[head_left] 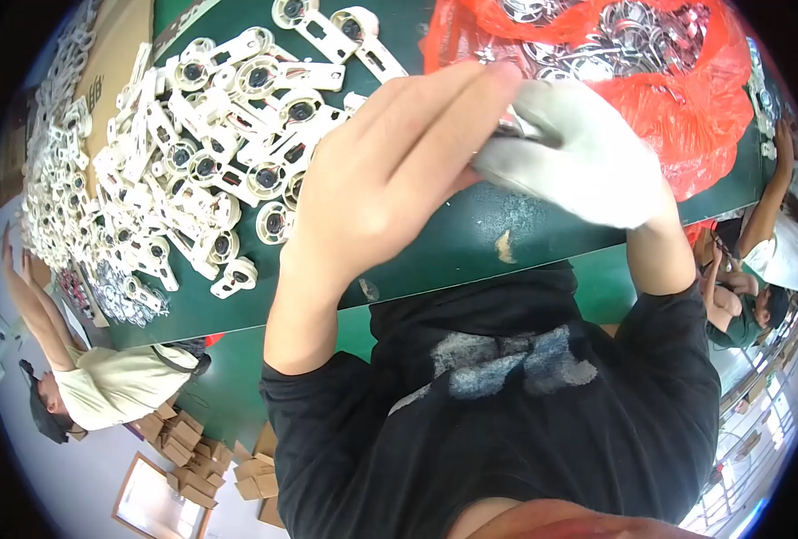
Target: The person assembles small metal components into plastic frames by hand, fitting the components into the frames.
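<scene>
Bare left hand (390, 171) raised over the dark green table top (471, 238), fingers stretched out long and close together, tips meeting the right hand at a small shiny metal part (517, 128). Right hand (578, 162) in a pale grey fabric glove, curled round that same metal part, thumb and fingers pinched on it; most of the part hidden inside the glove, shape not clear. Grip of the left hand hard to read: fingertips touching the part or the glove, no telling whether actually pinching it. Both forearms in black sleeves, pushed up from the wrists. Just behind the hands, an open orange-red plastic bag (686, 117) full of thin silvery metal rings and brackets (632, 36), lying on the far right of the table. To the left, a wide heap of cream-white plastic housings with round dark centres (210, 153), spread across the table and running on toward the left rim. Below the table's edge at the left, another person in a light shirt (111, 382), arms lifted, beside a scatter of small brown cardboard boxes (192, 449) on the floor. At the right rim, a further person in a green top (749, 314), near the table's end.
</scene>
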### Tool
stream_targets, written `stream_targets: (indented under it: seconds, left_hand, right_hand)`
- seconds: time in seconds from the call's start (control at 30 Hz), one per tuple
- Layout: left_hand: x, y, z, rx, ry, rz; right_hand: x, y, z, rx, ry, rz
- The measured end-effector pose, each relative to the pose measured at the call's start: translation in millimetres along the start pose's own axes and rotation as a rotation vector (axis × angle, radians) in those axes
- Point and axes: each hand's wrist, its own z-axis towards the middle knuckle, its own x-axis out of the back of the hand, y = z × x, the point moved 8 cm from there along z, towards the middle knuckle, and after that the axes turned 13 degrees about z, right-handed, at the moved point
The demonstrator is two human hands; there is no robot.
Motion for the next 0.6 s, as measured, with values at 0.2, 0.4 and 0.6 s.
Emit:
stream_targets:
  seconds: [0.2,0.4,0.6]
  left_hand:
    - [-2.2,-13.1,2.5,0.189,-0.040,-0.504]
    - [-7.4,-16.2,4.5,0.364,0.044,-0.609]
    - [0.2,-28.8,21.6,0.335,-0.175,-0.474]
  right_hand:
    - [0.3,-10.7,-2.3,0.400,0.263,-0.345]
    - [-2.0,-22.5,-19.7,0.732,0.429,-0.610]
    - [-2.2,-16.5,-13.7,0.580,0.381,-0.525]
